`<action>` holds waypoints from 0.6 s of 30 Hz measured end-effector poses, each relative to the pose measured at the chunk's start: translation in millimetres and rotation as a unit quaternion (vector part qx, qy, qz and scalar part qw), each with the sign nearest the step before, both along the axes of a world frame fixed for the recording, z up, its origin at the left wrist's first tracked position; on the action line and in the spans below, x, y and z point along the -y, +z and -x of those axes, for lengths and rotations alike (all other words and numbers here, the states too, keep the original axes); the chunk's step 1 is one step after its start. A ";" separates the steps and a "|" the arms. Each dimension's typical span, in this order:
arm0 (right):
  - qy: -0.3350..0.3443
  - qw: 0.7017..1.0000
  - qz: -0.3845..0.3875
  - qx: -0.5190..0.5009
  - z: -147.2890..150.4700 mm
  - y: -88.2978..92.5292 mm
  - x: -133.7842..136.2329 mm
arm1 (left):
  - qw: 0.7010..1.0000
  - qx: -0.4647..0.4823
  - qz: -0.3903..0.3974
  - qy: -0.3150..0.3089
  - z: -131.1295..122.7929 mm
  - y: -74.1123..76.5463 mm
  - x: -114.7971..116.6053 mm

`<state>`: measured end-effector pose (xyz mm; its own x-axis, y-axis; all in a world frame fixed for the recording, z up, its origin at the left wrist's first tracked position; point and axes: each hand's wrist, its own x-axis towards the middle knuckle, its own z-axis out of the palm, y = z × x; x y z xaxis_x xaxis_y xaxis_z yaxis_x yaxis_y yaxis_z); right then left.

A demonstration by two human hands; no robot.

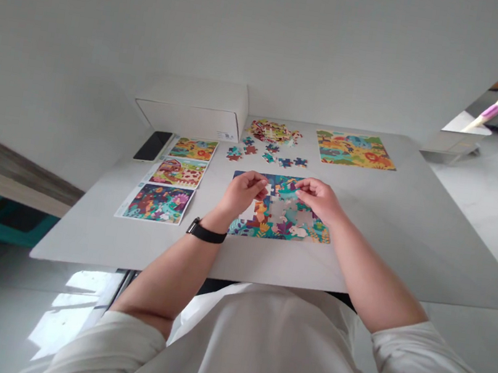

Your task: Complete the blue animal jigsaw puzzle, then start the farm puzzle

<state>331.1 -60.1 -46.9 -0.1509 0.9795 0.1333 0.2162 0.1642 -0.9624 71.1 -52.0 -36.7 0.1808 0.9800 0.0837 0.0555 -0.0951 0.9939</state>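
Observation:
A partly assembled jigsaw puzzle lies in front of me, with dark blue, teal and orange pictures and several gaps. Over its upper left part is my left hand, fingers pinched together; whatever they hold, if anything, is too small to tell. My right hand is over the upper right part, its thumb and fingertips also closed in a pinch near a teal area. I cannot make out what is between them. Beyond the puzzle are several loose puzzle pieces, blue, teal and reddish brown.
A heap of mixed puzzle pieces lies near the wall. An assembled animal puzzle is at the back right. On the left are a reference sheet with three pictures, a phone and a white box on the grey table.

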 end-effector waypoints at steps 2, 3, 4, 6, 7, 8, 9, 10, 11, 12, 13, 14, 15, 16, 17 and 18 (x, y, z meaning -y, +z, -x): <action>-0.012 0.999 0.028 -0.025 -1.8 4.5 0.9 | 1.000 -0.026 -0.009 0.004 -0.2 2.5 2.2; -0.016 0.998 0.040 -0.035 -2.4 7.1 1.7 | 0.999 -0.044 -0.013 0.003 -0.3 3.3 3.5; -0.019 0.998 0.051 -0.042 -2.9 9.6 2.7 | 0.998 -0.063 -0.017 0.002 -0.5 3.8 4.7; -0.025 0.996 0.069 -0.051 -3.6 14.0 4.3 | 0.995 -0.094 -0.022 -0.003 -1.0 3.1 6.2; -0.028 0.995 0.076 -0.055 -3.8 15.6 5.0 | 0.994 -0.105 -0.024 -0.008 -1.3 1.9 6.4; -0.030 0.995 0.082 -0.057 -4.0 16.9 5.4 | 0.993 -0.113 -0.026 -0.015 -1.6 0.3 6.3; -0.031 0.994 0.086 -0.059 -4.1 17.7 5.7 | 0.992 -0.119 -0.027 -0.023 -1.9 -1.6 5.9; -0.030 0.994 0.088 -0.059 -4.1 18.3 5.9 | 0.991 -0.124 -0.029 -0.030 -2.3 -3.5 5.6; -0.029 0.994 0.088 -0.057 -4.0 18.5 5.9 | 0.990 -0.130 -0.031 -0.037 -2.8 -5.2 5.3; -0.027 0.994 0.088 -0.052 -3.8 18.6 5.9 | 0.989 -0.135 -0.032 -0.043 -3.3 -6.5 5.2; -0.024 0.995 0.087 -0.046 -3.4 18.6 5.9 | 0.989 -0.139 -0.033 -0.048 -3.8 -7.4 5.4; -0.022 0.995 0.086 -0.040 -2.8 18.4 5.9 | 0.988 -0.143 -0.033 -0.052 -4.4 -7.8 5.8; -0.019 0.996 0.085 -0.036 -2.2 18.3 6.0 | 0.987 -0.145 -0.032 -0.056 -5.1 -8.0 6.3; -0.017 0.996 0.085 -0.033 -1.4 18.1 6.1 | 0.987 -0.146 -0.030 -0.061 -5.8 -7.9 6.9; -0.016 0.996 0.084 -0.032 -0.5 17.8 6.3 | 0.987 -0.147 -0.027 -0.066 -6.5 -7.8 7.4; -0.015 0.996 0.084 -0.032 0.3 17.5 6.6 | 0.986 -0.148 -0.024 -0.071 -7.2 -7.8 7.9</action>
